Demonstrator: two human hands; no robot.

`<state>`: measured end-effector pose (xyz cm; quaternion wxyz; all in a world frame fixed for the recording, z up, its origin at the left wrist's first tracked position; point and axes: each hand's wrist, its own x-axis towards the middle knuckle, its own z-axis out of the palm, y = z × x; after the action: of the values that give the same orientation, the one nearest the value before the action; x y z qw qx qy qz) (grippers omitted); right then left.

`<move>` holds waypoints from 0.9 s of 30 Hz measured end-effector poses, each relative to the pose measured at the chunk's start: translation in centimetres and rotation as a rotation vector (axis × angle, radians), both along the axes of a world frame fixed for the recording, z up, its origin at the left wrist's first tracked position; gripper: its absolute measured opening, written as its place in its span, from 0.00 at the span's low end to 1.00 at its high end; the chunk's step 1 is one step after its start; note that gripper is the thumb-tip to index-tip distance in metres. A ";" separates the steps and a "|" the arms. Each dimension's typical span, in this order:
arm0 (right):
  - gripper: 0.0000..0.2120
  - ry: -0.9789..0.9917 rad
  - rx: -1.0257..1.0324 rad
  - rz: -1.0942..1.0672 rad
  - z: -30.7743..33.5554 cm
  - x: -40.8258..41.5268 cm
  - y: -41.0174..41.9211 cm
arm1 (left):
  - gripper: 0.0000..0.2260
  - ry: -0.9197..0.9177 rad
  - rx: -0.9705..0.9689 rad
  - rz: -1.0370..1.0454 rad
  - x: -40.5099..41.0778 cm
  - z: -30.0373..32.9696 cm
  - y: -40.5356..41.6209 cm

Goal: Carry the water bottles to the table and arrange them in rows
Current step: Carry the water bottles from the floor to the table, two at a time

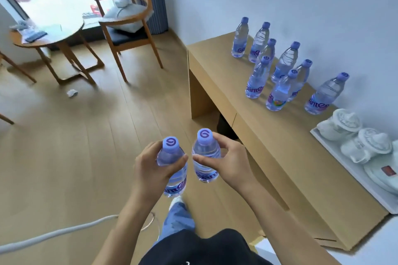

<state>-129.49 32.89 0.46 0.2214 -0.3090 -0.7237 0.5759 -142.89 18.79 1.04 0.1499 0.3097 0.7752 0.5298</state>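
Bottle labels only partly legible; of the eight clear plastic water bottles with purple caps [280, 64] clustered upright on the long light-wood table [280, 146], the rear ones are half hidden by the front ones. Left hand [150, 170] grips one clear purple-capped bottle [171, 165], right hand [228, 161] another [205, 157] — both upright, near together, above the floor. White ceramic tea set on a white tray [344, 153] — cut off at the frame's right edge.

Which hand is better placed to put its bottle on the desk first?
Probably the right hand: the desk with the standing bottles lies on its side, closer than to the left hand.
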 end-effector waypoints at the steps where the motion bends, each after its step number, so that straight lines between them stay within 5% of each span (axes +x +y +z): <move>1: 0.20 0.001 -0.006 -0.026 0.0 -1.7 1.1 | 0.12 0.001 0.000 -0.025 -2.1 -0.1 1.5; 13: 0.19 0.008 0.017 -0.317 1.1 -17.7 15.3 | 0.12 -0.008 -0.056 -0.252 -21.5 2.4 20.0; 27: 0.22 -0.090 -0.011 -0.536 -1.5 -26.2 38.0 | 0.16 -0.007 -0.017 -0.370 -30.9 -1.4 45.8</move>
<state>-155.71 70.84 -1.07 0.3318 -0.5160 -0.6222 0.4864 -173.74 64.56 -0.41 0.2501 0.4441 0.7088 0.4876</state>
